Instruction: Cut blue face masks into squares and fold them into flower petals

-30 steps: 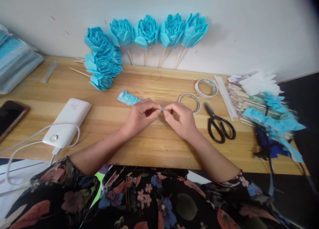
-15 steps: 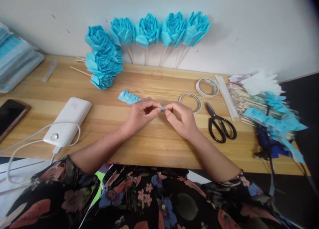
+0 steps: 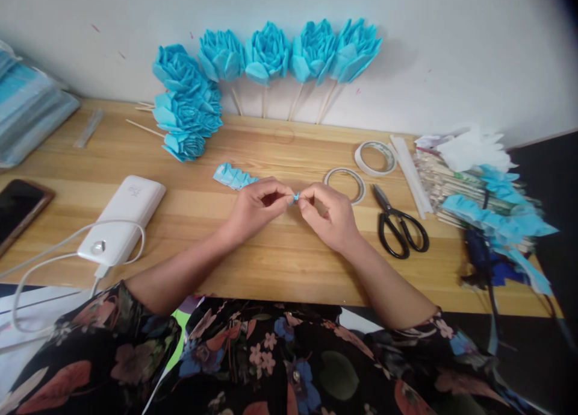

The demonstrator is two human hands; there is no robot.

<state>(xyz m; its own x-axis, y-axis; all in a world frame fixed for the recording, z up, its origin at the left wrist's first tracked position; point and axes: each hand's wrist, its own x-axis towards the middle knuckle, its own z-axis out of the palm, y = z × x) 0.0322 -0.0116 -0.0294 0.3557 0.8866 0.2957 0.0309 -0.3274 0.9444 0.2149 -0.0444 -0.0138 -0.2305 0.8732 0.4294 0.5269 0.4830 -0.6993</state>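
Note:
A tiny light-blue piece (image 3: 296, 196) is pinched between my left hand (image 3: 262, 204) and my right hand (image 3: 330, 215), over the middle of the wooden table. Both hands have thumb and forefinger pressed together on it, and the fingertips hide most of it. Just behind my left hand lies a pleated light-blue strip (image 3: 232, 175). A thin tape roll (image 3: 354, 171) rests behind my right hand, partly covered by it. To the right of that hand are black-handled scissors (image 3: 398, 222).
Blue flowers (image 3: 268, 52) on sticks lean against the wall, with more piled at left. A wider tape roll (image 3: 374, 158), white sticks (image 3: 410, 175) and a scrap pile (image 3: 451, 189) lie right. A power bank (image 3: 124, 219) and phone (image 3: 22, 207) are left.
The small blue piece between my fingertips has turned slightly and shows a little differently. Both hands stay in nearly the same place.

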